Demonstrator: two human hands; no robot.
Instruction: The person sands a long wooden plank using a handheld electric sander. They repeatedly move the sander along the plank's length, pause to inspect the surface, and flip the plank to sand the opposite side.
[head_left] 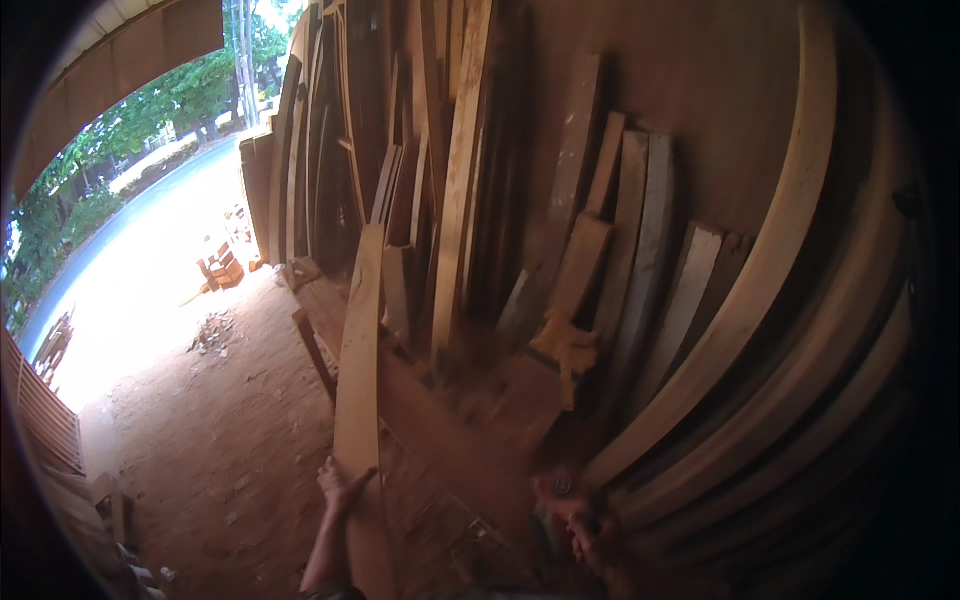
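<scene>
Just then the person's left hand [340, 487] was clamped on the left edge of a long pale plank [358, 400], which stood nearly upright on the dirt floor [220, 440], its top leaning toward the stacked boards [460, 180] against the far wall. The right hand [585, 525], low and to the right, was blurred; I could not tell whether it was wide or closed, though something small and round [560, 485] showed just beside it. Curved pale timbers [760, 280] swept up the right side. Far left, daylight fell on a road [140, 260] and green trees [150, 110].
</scene>
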